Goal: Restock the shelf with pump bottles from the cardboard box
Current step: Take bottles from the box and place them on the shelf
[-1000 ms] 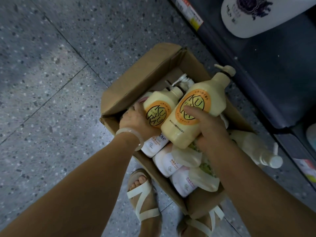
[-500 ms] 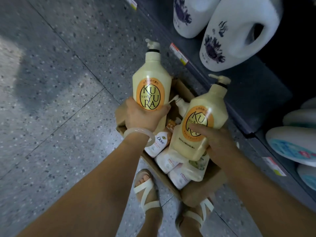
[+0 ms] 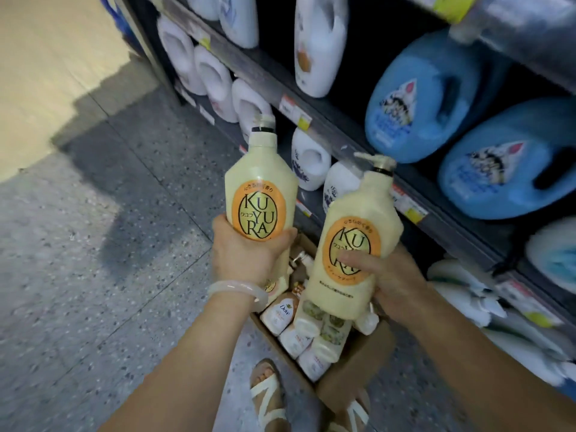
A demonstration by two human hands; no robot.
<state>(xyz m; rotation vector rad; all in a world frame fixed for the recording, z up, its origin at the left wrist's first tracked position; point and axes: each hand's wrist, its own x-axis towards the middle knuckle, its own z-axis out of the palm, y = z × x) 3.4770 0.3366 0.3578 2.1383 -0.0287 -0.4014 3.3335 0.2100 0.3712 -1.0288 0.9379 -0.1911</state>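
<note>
Both cream-yellow plastic pump bottles with orange oval KUYURA labels have risen well clear of the brown cardboard box since a second ago, when they still lay low among its contents, and the view has swung up to take in the dark store shelf. Now the left hand, with a pale bangle on its wrist, is clamped around the lower body of the left pump bottle, which stands upright with its pump head at twelve o'clock. At three o'clock from it, just beside but apart, the right hand wraps the right pump bottle from the side, thumb across the label; this bottle tilts toward one o'clock. Beneath both, at six o'clock, the box sits on the grey speckled floor, holding small white Dove bottles lying on their sides. Large blue handled jugs fill the shelf at two o'clock, white handled jugs at eleven o'clock.
</note>
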